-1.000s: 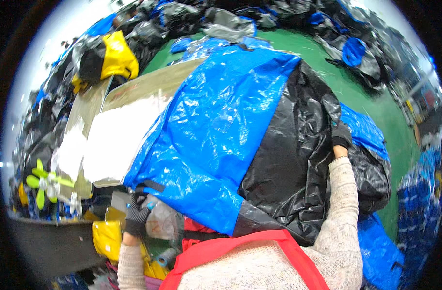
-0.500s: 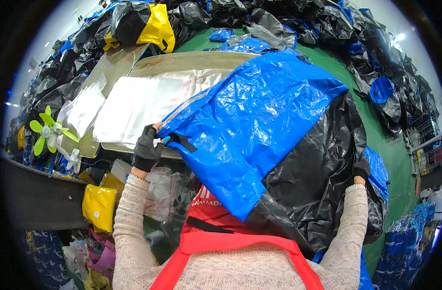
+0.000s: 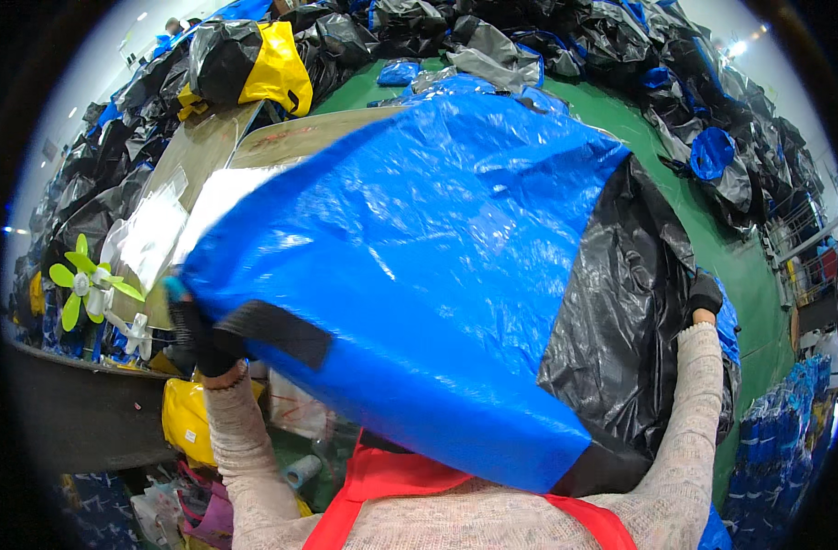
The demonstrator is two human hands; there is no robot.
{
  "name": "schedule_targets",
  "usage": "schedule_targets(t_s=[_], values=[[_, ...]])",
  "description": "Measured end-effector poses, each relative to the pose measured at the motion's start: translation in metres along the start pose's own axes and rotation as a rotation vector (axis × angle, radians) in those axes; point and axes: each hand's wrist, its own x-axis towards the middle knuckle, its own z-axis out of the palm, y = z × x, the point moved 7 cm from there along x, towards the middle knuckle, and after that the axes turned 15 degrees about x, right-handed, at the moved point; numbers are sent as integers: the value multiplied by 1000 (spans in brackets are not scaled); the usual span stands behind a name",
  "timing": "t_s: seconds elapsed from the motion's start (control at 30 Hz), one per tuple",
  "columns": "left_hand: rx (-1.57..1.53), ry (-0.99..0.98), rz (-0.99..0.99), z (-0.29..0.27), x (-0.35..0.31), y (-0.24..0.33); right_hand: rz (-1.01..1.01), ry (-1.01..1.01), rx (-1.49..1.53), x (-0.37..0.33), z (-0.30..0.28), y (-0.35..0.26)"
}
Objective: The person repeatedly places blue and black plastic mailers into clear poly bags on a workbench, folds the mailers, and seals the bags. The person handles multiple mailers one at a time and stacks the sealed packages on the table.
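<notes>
A large glossy blue and black tarpaulin bag (image 3: 419, 247) is stretched out in front of me, hiding much of the table under it. At its left corner my left hand (image 3: 203, 335), in a dark fingerless glove, is closed on the blue edge; motion blurs it slightly. Beside those fingers a black strap or strip (image 3: 277, 332) lies on the blue side. My right hand (image 3: 705, 293), gloved too, is closed around the edge of the bag's black side, its fingers partly hidden by the sheet. The bag's lower edge hangs close to my red apron (image 3: 400, 472).
White sheets (image 3: 222, 197) lie on the table (image 3: 323, 124) at the left. Near them stands a small fan (image 3: 89, 280) with green blades. A yellow folded package (image 3: 188, 423) is below it. Piled bags (image 3: 611, 46) surround the green floor (image 3: 662, 147), and a wire rack (image 3: 794, 247) stands right.
My left hand has moved left and down, pulling the blue side wide across the white sheets. The bag is tauter, and its black strip faces up larger. My right hand has shifted slightly right.
</notes>
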Motion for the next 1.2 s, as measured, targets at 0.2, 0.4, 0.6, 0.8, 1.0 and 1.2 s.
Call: schedule_targets(t_s=[0.2,0.4,0.6,0.8,1.0,1.2], values=[[690,-172,216,-47,-45,-85,275,2,199,6,13,31],[520,-1485,4,17,-155,-103,98,36,279,21,45,22],[54,-1197,-175,170,-9,-56,273,42,207,26,55,18],[-117,-1148,-542,317,11,-8,225,198,339,11,32,25],[-8,-687,-433,229,64,-91,168,212,342,64,-16,-5],[-247,-639,-379,174,37,-197,2,-299,970,53,-30,-120]])
